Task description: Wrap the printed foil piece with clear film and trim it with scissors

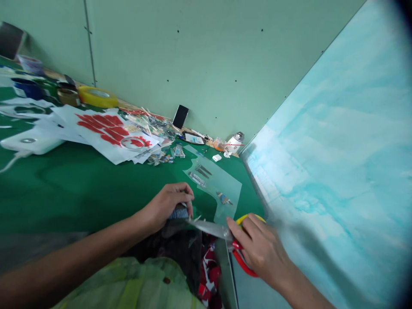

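My right hand [260,249] grips scissors [212,228] with red and yellow handles, and their blades point left toward my other hand. My left hand [170,204] is closed, its fingertips pinching a small bluish printed cutout [179,211] above the table's front edge. The blade tips are at or beside the cutout; blur hides whether they touch it. Small pale scraps show near the tips. Beyond the scissors, a clear plastic sheet [230,184] bearing several small printed pieces lies flat on the green table [96,189].
On the left are white papers with red shapes [106,128], a white charger-like box [32,140], paint jars [68,96] and yellow tape [98,96]. A phone [180,116] leans on the back wall. A spray can [236,140] stands in the corner beside the blue wall panel [337,150].
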A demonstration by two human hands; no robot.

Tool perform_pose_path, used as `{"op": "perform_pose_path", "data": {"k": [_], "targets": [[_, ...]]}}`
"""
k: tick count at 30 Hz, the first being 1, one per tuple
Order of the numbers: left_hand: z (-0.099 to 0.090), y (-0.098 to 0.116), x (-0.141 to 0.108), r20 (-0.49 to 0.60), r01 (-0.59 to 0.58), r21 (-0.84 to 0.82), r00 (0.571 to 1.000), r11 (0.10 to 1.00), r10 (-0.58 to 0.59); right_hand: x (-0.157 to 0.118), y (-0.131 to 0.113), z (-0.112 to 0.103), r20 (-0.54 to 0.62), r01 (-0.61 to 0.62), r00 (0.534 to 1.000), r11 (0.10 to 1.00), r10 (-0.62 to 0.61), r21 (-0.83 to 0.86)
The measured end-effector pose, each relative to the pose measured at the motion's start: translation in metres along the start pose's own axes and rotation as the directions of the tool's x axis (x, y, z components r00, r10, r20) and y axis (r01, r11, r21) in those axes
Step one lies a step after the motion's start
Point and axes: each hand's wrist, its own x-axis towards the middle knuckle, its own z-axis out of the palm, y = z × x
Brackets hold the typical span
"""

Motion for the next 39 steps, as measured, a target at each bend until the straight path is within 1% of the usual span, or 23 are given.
{"op": "perform_pose_path", "data": {"k": [2,3,6,8,10,11,12,13,15,16,17,19,21,23,26,28,30,32,34,35,36,37,39], "targets": [[-0.005,0.001,0.001,-0.021,-0.012,0.013,1.0,1.0,0.012,-0.004,0.001,-0.002,-0.025,0.02,1.0,0.999,-0.019,0.043],[-0.006,0.001,0.0,0.002,-0.018,0.001,1.0,1.0,0.018,-0.006,0.003,-0.002,-0.036,-0.001,0.999,0.998,0.003,0.057],[-0.008,0.0,-0.003,0.1,-0.052,-0.079,0.993,0.996,0.06,-0.018,0.016,0.006,-0.042,-0.167,0.984,0.982,0.171,0.088],[-0.007,-0.001,-0.005,0.136,-0.076,-0.117,0.986,0.99,0.091,-0.028,0.031,0.019,-0.042,-0.288,0.955,0.953,0.293,0.097],[-0.007,-0.002,-0.006,0.153,-0.1,-0.134,0.981,0.986,0.12,-0.037,0.051,0.037,-0.045,-0.41,0.909,0.909,0.414,0.078],[-0.007,-0.003,-0.006,0.158,-0.111,-0.139,0.979,0.984,0.132,-0.041,0.063,0.048,-0.023,-0.484,0.874,0.873,0.486,0.057],[-0.007,-0.004,-0.006,0.164,-0.119,-0.143,0.976,0.983,0.142,-0.043,0.074,0.06,0.021,-0.573,0.82,0.819,0.572,0.027],[-0.007,-0.004,-0.005,0.17,-0.127,-0.15,0.973,0.981,0.153,-0.044,0.086,0.072,0.097,-0.671,0.737,0.741,0.669,-0.009],[-0.009,-0.005,-0.004,0.187,-0.138,-0.165,0.968,0.977,0.168,-0.042,0.109,0.097,0.265,-0.84,0.499,0.536,0.825,-0.084],[-0.009,-0.005,-0.003,0.194,-0.141,-0.172,0.966,0.975,0.174,-0.04,0.119,0.111,0.308,-0.871,0.43,0.48,0.849,-0.106],[-0.01,-0.005,-0.002,0.198,-0.143,-0.176,0.964,0.974,0.178,-0.037,0.128,0.124,0.337,-0.888,0.385,0.444,0.859,-0.118],[-0.012,-0.005,0.001,0.197,-0.142,-0.173,0.965,0.975,0.175,-0.03,0.142,0.15,0.389,-0.908,0.327,0.401,0.861,-0.124],[-0.014,-0.006,0.005,0.178,-0.148,-0.161,0.968,0.976,0.176,-0.024,0.151,0.172,0.437,-0.92,0.287,0.372,0.852,-0.121],[-0.019,-0.006,0.011,0.145,-0.172,-0.132,0.971,0.976,0.19,-0.02,0.155,0.189,0.475,-0.928,0.265,0.355,0.839,-0.11],[-0.026,-0.006,0.02,0.103,-0.208,-0.074,0.971,0.975,0.214,-0.018,0.161,0.198,0.498,-0.932,0.271,0.353,0.824,-0.078],[-0.03,-0.006,0.024,0.088,-0.22,-0.045,0.971,0.974,0.224,-0.016,0.166,0.192,0.488,-0.929,0.304,0.369,0.818,-0.039],[-0.031,-0.007,0.027,0.07,-0.243,-0.025,0.967,0.97,0.244,-0.011,0.165,0.176,0.444,-0.921,0.354,0.39,0.823,0.011],[-0.03,-0.008,0.027,0.043,-0.279,-0.01,0.959,0.96,0.279,0.0,0.153,0.15,0.364,-0.912,0.4,0.404,0.841,0.068],[-0.026,-0.01,0.026,0.01,-0.329,0.006,0.944,0.944,0.329,0.019,0.121,0.117,0.287,-0.903,0.43,0.403,0.856,0.151],[-0.024,-0.011,0.025,-0.009,-0.359,0.021,0.933,0.933,0.36,0.031,0.099,0.099,0.269,-0.882,0.462,0.405,0.845,0.243],[-0.022,-0.012,0.023,-0.028,-0.391,0.048,0.919,0.919,0.392,0.043,0.074,0.081,0.265,-0.805,0.512,0.35,0.817,0.478],[-0.02,-0.012,0.021,-0.043,-0.422,0.087,0.903,0.902,0.427,0.057,0.047,0.066,0.28,-0.692,0.58,0.281,0.765,0.665],[-0.019,-0.013,0.016,-0.061,-0.483,0.172,0.865,0.859,0.498,0.082,-0.003,0.042,0.281,-0.503,0.688,0.16,0.669,0.849]]}}
